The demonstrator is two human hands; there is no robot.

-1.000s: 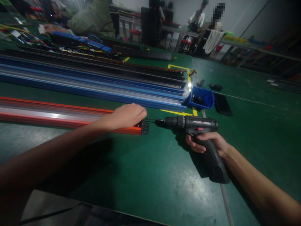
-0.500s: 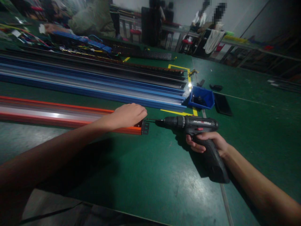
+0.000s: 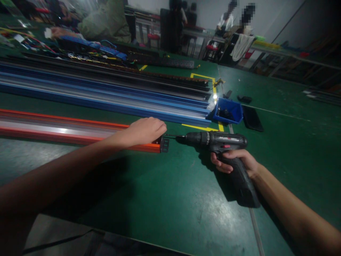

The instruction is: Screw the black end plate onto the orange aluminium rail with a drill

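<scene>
My right hand (image 3: 234,161) is wrapped around the grip of a black cordless drill (image 3: 226,140), which points left. Its long thin bit (image 3: 170,136) reaches the black end cap (image 3: 164,145) on a long orange profile (image 3: 147,147); the exact contact point is hidden by my fingers. Across the end of that profile lies my left hand (image 3: 145,129), fingers curled over its far side and the cap, holding it down. The profile rests on the green tabletop (image 3: 170,192) and runs out of view to the left.
Beyond the orange profile lie several blue profiles (image 3: 133,103) and black strips (image 3: 160,76). A blue bin (image 3: 231,110) with dark parts stands at their right end, beside a black flat object (image 3: 252,118). Wires and tools (image 3: 93,48) clutter the far left. Other people sit in the background.
</scene>
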